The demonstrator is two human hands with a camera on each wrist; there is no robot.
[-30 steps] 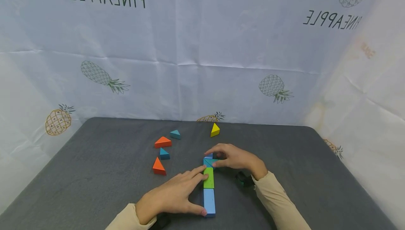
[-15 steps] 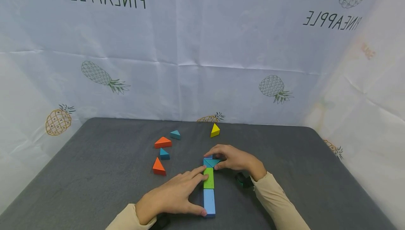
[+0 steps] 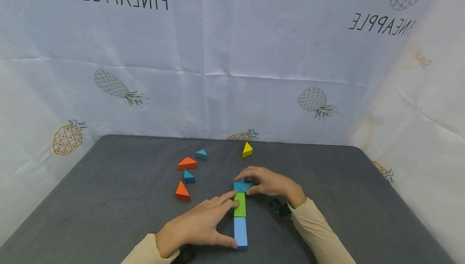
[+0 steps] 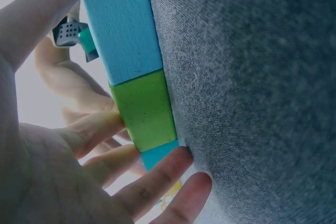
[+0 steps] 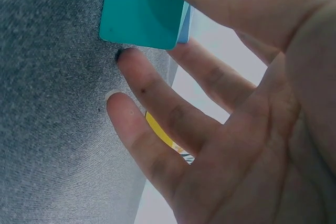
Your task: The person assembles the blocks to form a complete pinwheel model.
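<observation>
A row of blocks runs away from me on the grey table: a light blue block [image 3: 240, 231] nearest, then a green block [image 3: 240, 210], two teal triangular blocks and a mostly hidden blue piece [image 3: 239, 180]. Along the row's left side my left hand [image 3: 201, 223] lies with fingers extended, its thumb at the near end of the light blue block and fingertips on the green one. My right hand [image 3: 270, 181] holds the right teal triangular block [image 5: 139, 9] between thumb and fingers. That block sticks out slightly beyond the row's right edge, beside the left teal triangular block [image 3: 236, 187].
Left of the row lie two orange triangular blocks, one nearer [image 3: 183, 192] and one farther [image 3: 187, 164], and two loose teal triangular blocks [image 3: 189, 177]. A yellow triangular block [image 3: 247, 150] is near the back edge. A pineapple-print curtain [image 3: 232, 54] hangs behind the table.
Since one second ago, the right teal triangular block has shifted slightly right along with my right thumb. My left hand stays in place.
</observation>
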